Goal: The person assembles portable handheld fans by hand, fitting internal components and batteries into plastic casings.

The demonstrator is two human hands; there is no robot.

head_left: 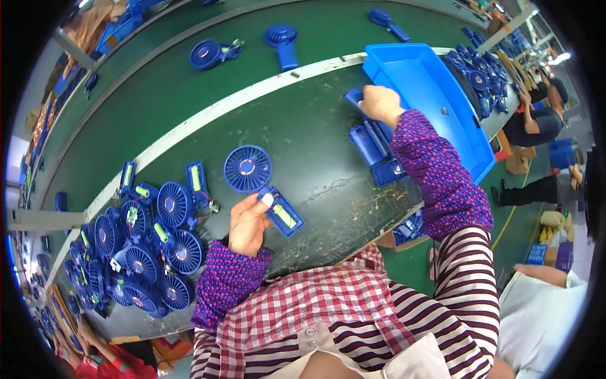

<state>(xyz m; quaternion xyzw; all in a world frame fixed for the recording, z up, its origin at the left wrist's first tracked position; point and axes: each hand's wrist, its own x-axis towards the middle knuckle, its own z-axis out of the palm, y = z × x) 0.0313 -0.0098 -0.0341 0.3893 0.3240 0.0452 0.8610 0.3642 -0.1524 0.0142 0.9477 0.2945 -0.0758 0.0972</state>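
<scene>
My left hand (247, 227) is closed on the handle of a blue handheld fan (248, 169). The round grille points away from me, and the handle's open back bares a yellow-green battery (284, 216). Farther off to the right, my right hand (381, 105) is closed round a blue handle cover (354, 97), whose end sticks out left of the fingers. Just below that hand lie several more blue handle covers (365, 145), partly hidden by my right sleeve.
A heap of blue fans (142, 262) with bared batteries covers the left of the bench (309, 234). A blue plastic bin (435, 95) stands at the right. Beyond a white rail, a green conveyor (158, 104) carries several fans. A carton of blue parts (410, 228) sits below the bench edge.
</scene>
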